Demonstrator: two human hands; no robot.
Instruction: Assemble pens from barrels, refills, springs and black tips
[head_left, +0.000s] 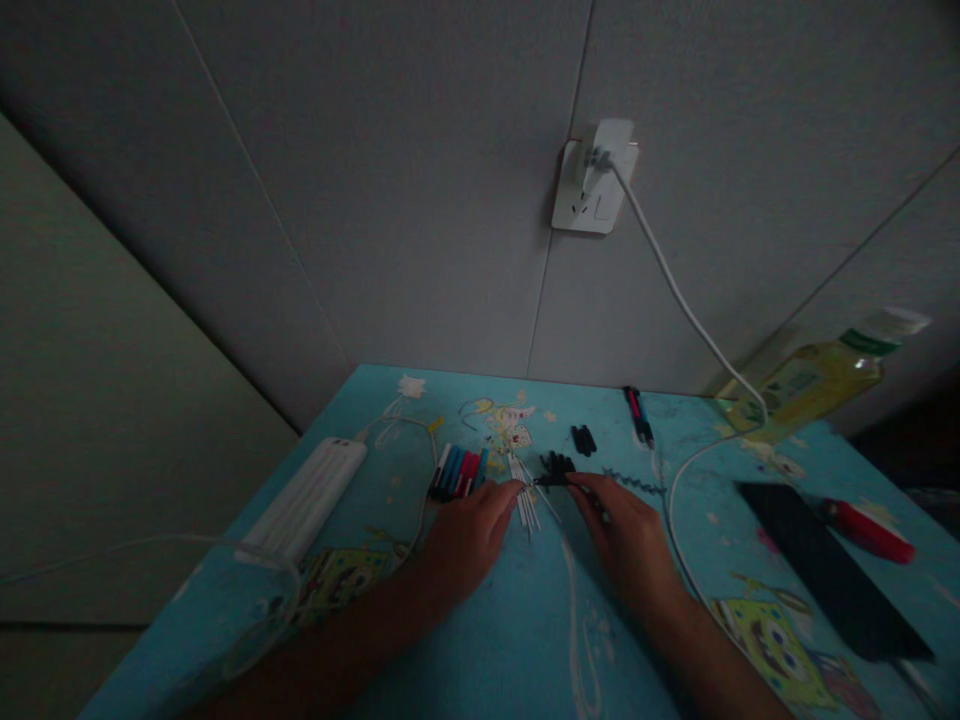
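Turquoise cloth (480, 640), smooth and printed with yellow cartoon figures, covered the table in this dim head view. At the centre of the frame, a slim dark piece (553, 481) hung level between two bare hands. The right hand (628, 535) pinched its right end; the left hand (466, 533) had thumb and finger closed on its thin left end.

The step appeared to be handling small pen parts, though whether the piece was being joined or parted could not be told. The next move seemed to call for a steady pinch and good alignment.

Just left of centre lay a row of glossy red, blue and black tubes (459, 472); beneath the fingertips, thin white sticks (528, 510) fanned out. Short black cylinders (583, 440) sat above the right hand, beside wavy, coil-like strands (636, 482). At right, a clear bottle (814, 388) of yellow liquid leaned; at left lay a white plastic power strip (304, 500).
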